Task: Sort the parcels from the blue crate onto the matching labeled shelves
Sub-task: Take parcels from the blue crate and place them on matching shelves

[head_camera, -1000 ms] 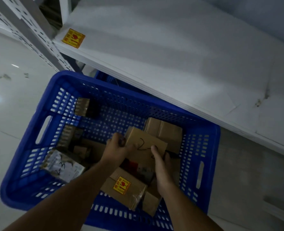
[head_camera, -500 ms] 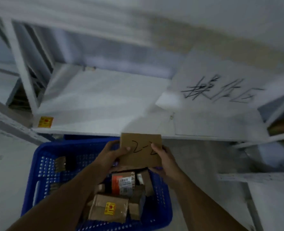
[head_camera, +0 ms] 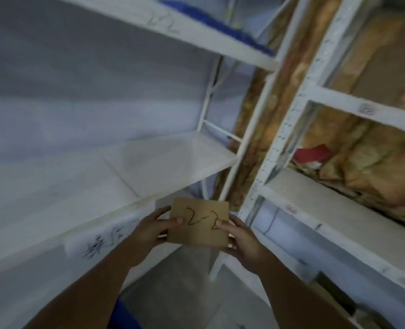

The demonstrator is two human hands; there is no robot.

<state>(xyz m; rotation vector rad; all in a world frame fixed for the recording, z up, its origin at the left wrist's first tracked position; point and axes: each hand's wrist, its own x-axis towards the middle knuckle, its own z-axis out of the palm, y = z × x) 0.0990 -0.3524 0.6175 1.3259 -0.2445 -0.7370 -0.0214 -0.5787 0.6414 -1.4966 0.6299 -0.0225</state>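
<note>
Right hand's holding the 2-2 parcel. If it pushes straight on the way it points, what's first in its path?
Probably the white shelf board just beyond the parcel: the right hand points up-left toward its front edge. Depth is unclear; it might clear the edge and slide over the board.

Tan crinkled bundles just beside a red item
</note>
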